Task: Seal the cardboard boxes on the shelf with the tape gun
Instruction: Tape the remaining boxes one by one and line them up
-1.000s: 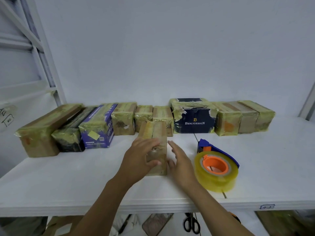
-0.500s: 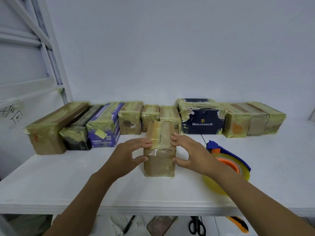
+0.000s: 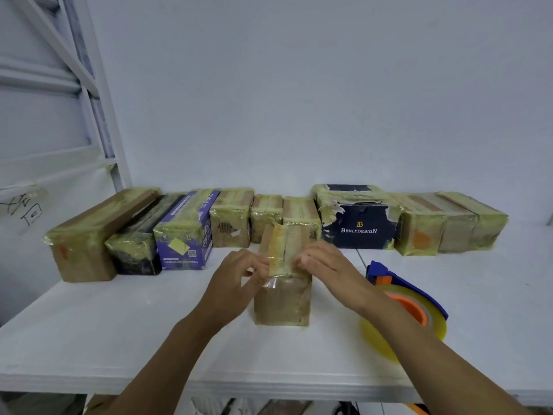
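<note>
Since half a second ago: both hands have closed in from the box's sides to its top front edge. The left has risen from the side wall to the corner. A fold of film now stands off the front face.

Left hand (image 3: pixel 236 280): fingers and thumb drawn together at the upper left front corner of the small cardboard box (image 3: pixel 282 304), pinching the loose clear tape (image 3: pixel 268 283) there. The fingertips are motion-blurred, so the exact hold is not resolved.

Right hand (image 3: pixel 329 269): fingers curled over the top front edge on the right side, tips on the top face just beside the yellowed strip that runs down the middle. The thumb is hidden.

The box stands upright near the middle of the white shelf (image 3: pixel 89 330), forward of the back row and apart from it.

Tape gun (image 3: pixel 410 307): lies on the shelf just right of the box, with a blue frame, an orange core and a yellowish roll. The right forearm crosses in front of it. Neither hand touches it.

Back row, against the wall, boxes side by side:
- a long brown box (image 3: pixel 83 238) at far left
- a purple box (image 3: pixel 182 244)
- a navy box (image 3: pixel 359 226) printed BENLYDESIGN
- tan ones between and beyond these

All are wrapped in yellowed tape.
</note>
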